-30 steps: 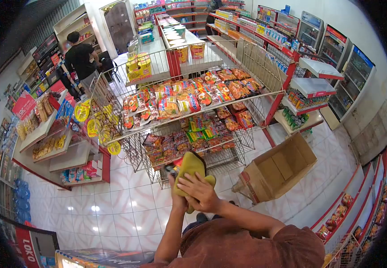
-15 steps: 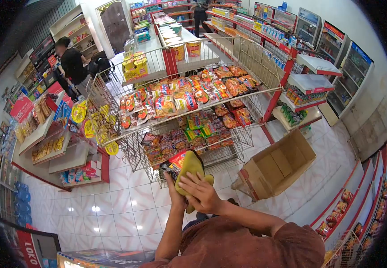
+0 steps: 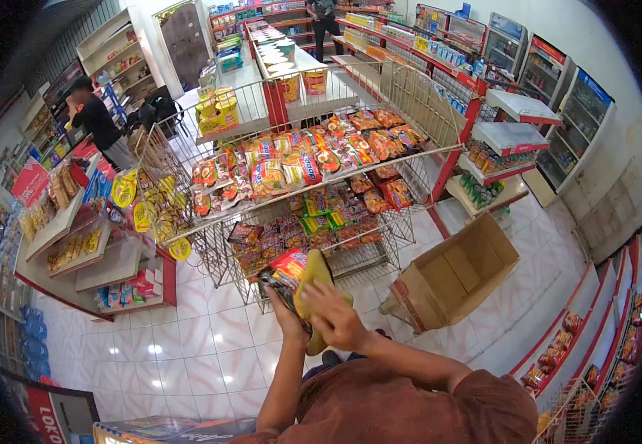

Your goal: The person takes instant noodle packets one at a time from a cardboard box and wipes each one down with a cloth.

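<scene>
Head view: noodle packet (image 3: 287,269) and cloth (image 3: 316,272) met in front of the wire rack (image 3: 402,164)

From my distant seat I saw the left hand (image 3: 289,318) with its fingers closed around the noodle packet, whose red and yellow end showed past the cloth. Over the olive-yellow cloth lay the right hand (image 3: 338,320), its fingers extended and blurred; I could not tell whether they gripped the fabric. Both things were in front of the wire rack. Red and orange packs (image 3: 298,166) covered the rack's upper tier, and green and dark ones (image 3: 321,226) lay below. Just right of the rack stood an open cardboard box (image 3: 429,297). Behind the rack, leftward, I made out a person in black (image 3: 100,122); another person (image 3: 324,28) stood well beyond it.
</scene>
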Demonstrator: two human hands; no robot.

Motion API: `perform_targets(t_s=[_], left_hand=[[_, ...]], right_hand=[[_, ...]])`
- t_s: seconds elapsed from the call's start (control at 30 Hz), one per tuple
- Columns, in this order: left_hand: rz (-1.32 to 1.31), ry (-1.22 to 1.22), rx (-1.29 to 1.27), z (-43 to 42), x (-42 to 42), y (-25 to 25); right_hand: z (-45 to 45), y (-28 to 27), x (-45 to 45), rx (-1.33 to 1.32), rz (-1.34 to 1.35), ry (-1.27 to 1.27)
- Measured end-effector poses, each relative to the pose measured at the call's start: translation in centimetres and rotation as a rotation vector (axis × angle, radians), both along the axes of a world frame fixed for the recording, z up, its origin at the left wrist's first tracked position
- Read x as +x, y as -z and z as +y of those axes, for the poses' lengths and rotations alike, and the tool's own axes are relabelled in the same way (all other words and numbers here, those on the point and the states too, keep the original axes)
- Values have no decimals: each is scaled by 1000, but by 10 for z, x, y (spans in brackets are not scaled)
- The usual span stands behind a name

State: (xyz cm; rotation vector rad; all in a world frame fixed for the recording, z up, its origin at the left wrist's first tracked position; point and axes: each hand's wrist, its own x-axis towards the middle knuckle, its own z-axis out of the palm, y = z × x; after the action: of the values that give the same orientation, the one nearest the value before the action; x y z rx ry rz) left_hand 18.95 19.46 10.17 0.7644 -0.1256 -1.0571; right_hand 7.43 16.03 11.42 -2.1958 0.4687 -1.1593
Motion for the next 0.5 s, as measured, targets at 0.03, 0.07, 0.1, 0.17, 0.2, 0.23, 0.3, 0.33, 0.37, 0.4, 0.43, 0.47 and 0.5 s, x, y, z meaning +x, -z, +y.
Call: perform_targets(t_s=[0.03,0.07,0.1,0.17,0.2,0.23,0.3,0.33,0.37,0.4,0.43,0.47,0.5], left_hand=[[55,-37,26,0,1,-4],[56,-34,28,0,2,1],[53,61,-20,1,5,11],[48,247,-112,3,7,25],[49,248,-108,4,3,26],[-2,216,-74,4,-7,26],[-105,153,-11,2,-21,25],[-104,152,-10,2,-20,28],[-149,158,11,1,-19,32],[-194,162,29,-1,-17,37],[-239,166,48,-1,-15,41],[-236,160,46,-1,-14,37],[-210,121,31,-1,-11,32]], right_hand=[[6,0,-1,-85,55,-33],[9,0,-2,-169,110,-65],[7,-1,-2,-168,111,-61],[-9,-4,1,-212,111,-89],[-16,-7,2,-233,111,-104],[-23,-11,3,-229,111,-104],[-41,-19,3,-71,68,-86],[-44,-21,3,8,48,-78],[-43,-18,3,10,51,-81],[-42,-12,3,60,25,-39],[-39,-6,2,108,0,4],[-36,-2,2,157,-26,47],[-28,2,0,155,-24,44]])
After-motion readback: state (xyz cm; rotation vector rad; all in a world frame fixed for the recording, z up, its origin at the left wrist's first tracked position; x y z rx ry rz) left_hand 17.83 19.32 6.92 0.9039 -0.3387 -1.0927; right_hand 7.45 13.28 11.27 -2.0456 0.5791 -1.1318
